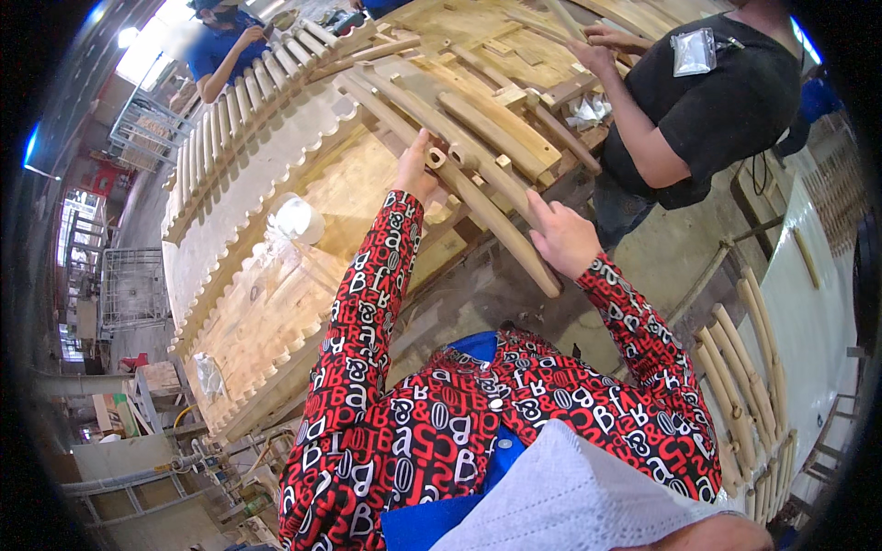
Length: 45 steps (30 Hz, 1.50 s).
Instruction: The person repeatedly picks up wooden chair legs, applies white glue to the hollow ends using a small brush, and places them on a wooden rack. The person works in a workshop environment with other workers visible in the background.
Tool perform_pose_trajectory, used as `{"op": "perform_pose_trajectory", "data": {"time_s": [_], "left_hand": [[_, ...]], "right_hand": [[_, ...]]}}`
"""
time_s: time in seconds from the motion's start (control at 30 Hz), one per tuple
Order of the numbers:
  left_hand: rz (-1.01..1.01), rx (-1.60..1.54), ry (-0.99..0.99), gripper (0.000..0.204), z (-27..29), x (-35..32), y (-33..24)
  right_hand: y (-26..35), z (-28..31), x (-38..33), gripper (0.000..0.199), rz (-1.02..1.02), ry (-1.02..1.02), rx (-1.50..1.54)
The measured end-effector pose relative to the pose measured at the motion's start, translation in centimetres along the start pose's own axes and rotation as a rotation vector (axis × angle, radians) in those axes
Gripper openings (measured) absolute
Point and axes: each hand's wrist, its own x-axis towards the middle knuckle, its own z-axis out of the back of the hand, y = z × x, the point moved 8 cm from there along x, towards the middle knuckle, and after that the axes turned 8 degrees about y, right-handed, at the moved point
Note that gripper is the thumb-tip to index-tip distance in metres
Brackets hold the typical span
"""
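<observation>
My left hand [415,170] reaches out in a red patterned sleeve and rests its fingers on a curved wooden slat [496,225] lying on the wooden workbench [276,303]. My right hand [562,237] presses flat on the lower end of the same slat, near the bench edge. More curved slats [478,119] lie side by side beyond my hands. Neither hand is closed around the wood.
A person in a black shirt [707,101] stands across the bench at the right, hands on other slats. Another person in blue [220,46] works at the far left. A white cup [296,219] sits on the bench. Stacked curved slats [744,386] lie at the right.
</observation>
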Motion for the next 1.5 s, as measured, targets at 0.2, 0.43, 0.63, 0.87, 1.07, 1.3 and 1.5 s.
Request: {"op": "perform_pose_trajectory", "data": {"time_s": [0.2, 0.43, 0.63, 0.87, 1.07, 1.3, 1.5], "left_hand": [[0.007, -0.045, -0.015, 0.030, 0.1, 0.2, 0.1], [0.032, 0.058, -0.144, 0.036, 0.8, 1.8, -0.3], [-0.119, 0.073, -0.072, 0.049, -1.7, -0.4, -2.0], [-0.609, 0.120, 0.142, 0.064, -8.1, -9.7, -3.9], [-0.712, 0.494, 0.367, 0.047, -15.2, -14.1, -1.1], [-0.775, 0.780, 0.819, 0.015, -11.1, -20.6, 1.8], [-0.336, 1.195, 0.748, 0.013, 2.4, -24.2, 4.8]], "right_hand": [[-1.7, -1.1, 4.2, 0.059, 0.210, 0.129, 0.751], [-3.6, -0.6, 3.4, 0.060, 0.071, 0.063, 0.700], [-8.4, -0.4, -8.1, 0.045, -0.159, -0.437, 0.861], [-5.0, -8.6, -25.4, 0.051, -0.675, -0.492, 0.616], [-4.9, -7.3, -30.8, 0.048, -0.872, -0.519, 0.146], [-5.5, -9.6, -42.0, 0.045, -1.127, -0.384, 0.150], [-1.3, -8.5, -47.8, 0.067, -1.095, -0.538, -0.384]]}}
